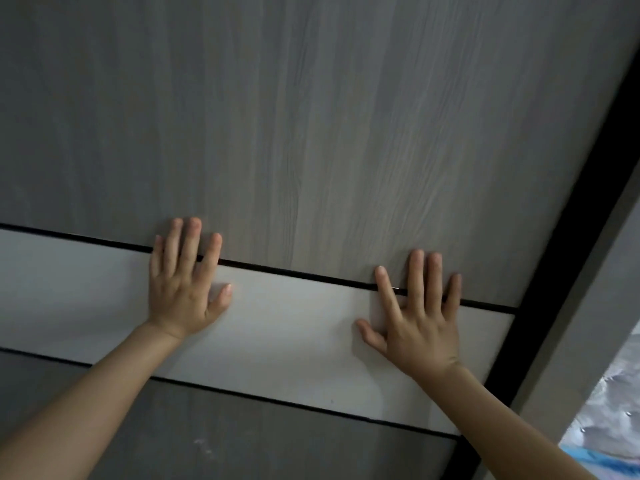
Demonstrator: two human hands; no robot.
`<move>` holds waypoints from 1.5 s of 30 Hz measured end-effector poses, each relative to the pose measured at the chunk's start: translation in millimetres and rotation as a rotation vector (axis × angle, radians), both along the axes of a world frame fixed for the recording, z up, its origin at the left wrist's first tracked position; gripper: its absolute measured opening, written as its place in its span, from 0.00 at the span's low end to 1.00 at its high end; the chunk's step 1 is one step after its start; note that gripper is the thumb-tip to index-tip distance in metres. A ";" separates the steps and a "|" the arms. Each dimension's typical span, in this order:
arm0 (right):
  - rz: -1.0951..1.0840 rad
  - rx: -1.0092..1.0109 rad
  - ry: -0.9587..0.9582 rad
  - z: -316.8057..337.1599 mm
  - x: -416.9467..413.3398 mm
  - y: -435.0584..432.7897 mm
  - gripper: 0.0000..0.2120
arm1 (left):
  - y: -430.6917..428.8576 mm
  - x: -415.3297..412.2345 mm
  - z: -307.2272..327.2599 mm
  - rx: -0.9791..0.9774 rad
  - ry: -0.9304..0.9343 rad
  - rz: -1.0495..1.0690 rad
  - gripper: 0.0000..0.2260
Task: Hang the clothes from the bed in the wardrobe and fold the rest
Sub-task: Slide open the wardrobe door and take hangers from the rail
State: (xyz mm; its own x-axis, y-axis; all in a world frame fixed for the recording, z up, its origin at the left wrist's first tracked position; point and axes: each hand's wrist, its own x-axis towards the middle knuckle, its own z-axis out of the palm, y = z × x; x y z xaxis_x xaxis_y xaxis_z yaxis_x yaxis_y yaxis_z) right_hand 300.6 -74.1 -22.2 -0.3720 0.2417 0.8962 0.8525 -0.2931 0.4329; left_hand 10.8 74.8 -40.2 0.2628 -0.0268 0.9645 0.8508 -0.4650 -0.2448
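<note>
On the wardrobe door | left grip and right grip pressed flat | fingers straight, holding nothing

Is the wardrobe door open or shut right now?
Cannot tell: the wardrobe door fills the view and no interior shows. The left hand and right hand press flat on it, fingers straight.

We see a wardrobe door in grey wood grain, a white band across it, a darker grey panel below, and a black frame.
</note>
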 end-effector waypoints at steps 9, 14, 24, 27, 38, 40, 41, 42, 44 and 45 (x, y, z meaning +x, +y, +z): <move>0.022 -0.003 -0.001 -1.9 -32.8 16.5 0.33 | 14.8 -33.3 -0.8 0.003 -0.004 0.025 0.29; 0.034 0.006 0.006 -0.4 -59.9 30.4 0.33 | 27.5 -60.1 1.4 -0.004 0.002 0.041 0.29; 0.059 0.026 0.000 -3.5 -139.6 71.1 0.31 | 61.4 -139.2 0.8 -0.037 -0.010 0.063 0.29; 0.050 0.025 0.009 -1.9 -171.0 83.7 0.31 | 76.6 -170.5 0.2 -0.040 -0.001 0.072 0.29; 0.072 -0.266 -0.142 23.2 -266.0 104.3 0.32 | 126.2 -291.9 6.8 -0.181 -0.025 0.114 0.30; 0.045 -0.309 -0.206 30.9 -261.4 99.6 0.31 | 128.2 -310.9 8.7 -0.263 -0.026 0.133 0.31; 0.031 -0.309 -0.215 34.1 -257.8 97.5 0.31 | 127.8 -316.9 10.2 -0.310 -0.040 0.139 0.31; 0.024 -0.307 -0.226 36.3 -255.2 96.0 0.31 | 124.6 -319.7 11.3 -0.371 -0.078 0.140 0.33; 0.021 -0.314 -0.263 39.2 -254.9 96.4 0.30 | 115.1 -316.1 11.0 -0.494 -0.218 0.123 0.35; 0.022 -0.323 -0.279 40.3 -257.2 98.3 0.29 | 108.0 -308.8 11.0 -0.522 -0.264 0.106 0.36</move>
State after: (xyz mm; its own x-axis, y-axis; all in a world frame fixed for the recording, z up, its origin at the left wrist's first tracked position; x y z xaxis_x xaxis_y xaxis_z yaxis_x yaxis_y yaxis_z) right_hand 43.4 24.2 18.1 -0.5978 0.4830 0.6398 0.6941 -0.0874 0.7146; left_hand -298.0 182.8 -29.2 -0.0125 0.4816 0.8763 0.9004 -0.3758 0.2193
